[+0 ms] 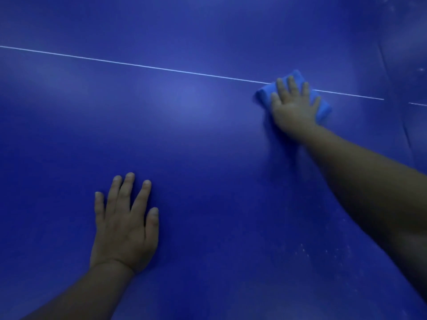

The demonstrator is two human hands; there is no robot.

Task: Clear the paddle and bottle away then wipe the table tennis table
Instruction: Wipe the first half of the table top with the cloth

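The dark blue table tennis table (196,146) fills the whole view. My right hand (292,107) is stretched far out at the upper right, pressing flat with straight fingers on a folded light blue cloth (323,107). The cloth lies across the thin white centre line (138,65). My left hand (124,222) rests flat on the bare table surface at the lower left, fingers spread and holding nothing. No paddle or bottle shows in this view.
A seam between the two table halves (395,95) runs down the right side. Faint pale specks (305,250) dot the surface under my right forearm.
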